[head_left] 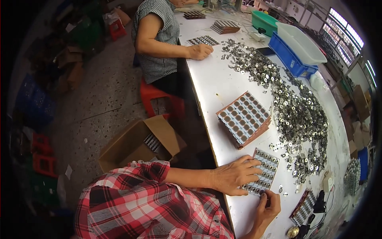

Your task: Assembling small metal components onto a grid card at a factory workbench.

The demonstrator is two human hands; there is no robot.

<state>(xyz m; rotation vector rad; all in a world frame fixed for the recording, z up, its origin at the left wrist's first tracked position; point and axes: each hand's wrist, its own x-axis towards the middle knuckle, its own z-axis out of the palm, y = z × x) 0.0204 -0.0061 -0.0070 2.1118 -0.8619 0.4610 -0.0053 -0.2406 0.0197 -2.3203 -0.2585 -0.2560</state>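
A panel (pixel 271 161) with rows of small round metal parts in it lies on the white table. Across its left side rests my left hand (pixel 234 176), fingers spread and lying over the rows. My right hand (pixel 269 207) is at the panel's near edge, thumb and forefinger pinched together. Whatever sits between those fingertips is too small to make out. Just beyond the panel stands a stack of similar panels (pixel 246 115), its top one filled with round brownish discs. A large heap of small loose metal parts (pixel 298 115) spreads along the table to the right.
Another person's hand (pixel 200 51) rests by a panel (pixel 203 40) farther up the table. A blue crate (pixel 292 59) with a white tub (pixel 300 42) and a green basin (pixel 264 22) stand at the far right. A panel stack (pixel 303 208) and cables lie near right. Below left is a cardboard box (pixel 123 145).
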